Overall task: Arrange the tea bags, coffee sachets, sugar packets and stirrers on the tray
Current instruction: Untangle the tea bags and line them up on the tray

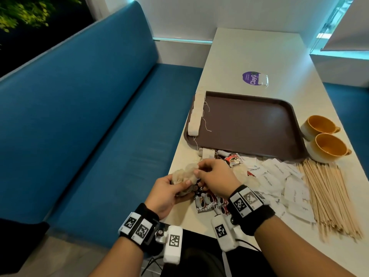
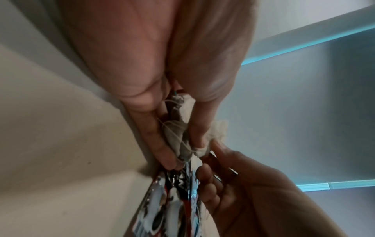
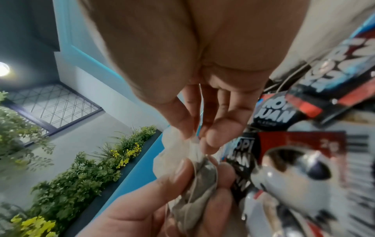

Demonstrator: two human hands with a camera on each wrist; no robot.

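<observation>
A brown tray (image 1: 249,124) lies on the pale table with a row of tea bags (image 1: 196,113) along its left rim. My left hand (image 1: 171,189) grips a bunch of tea bags (image 1: 184,173) at the table's near left corner, the tea bags (image 2: 178,137) squeezed between thumb and fingers. My right hand (image 1: 211,176) pinches one tea bag (image 3: 192,144) of that bunch at its top. Coffee sachets (image 1: 207,202) lie under the hands, coffee sachets (image 3: 304,144) filling the right wrist view. White sugar packets (image 1: 279,178) and wooden stirrers (image 1: 331,198) lie loose to the right.
Two orange-lined cups (image 1: 323,136) stand by the tray's right rim. A purple sticker (image 1: 251,77) and a small clear cup (image 1: 262,78) sit beyond the tray. A blue bench (image 1: 89,116) runs along the table's left side.
</observation>
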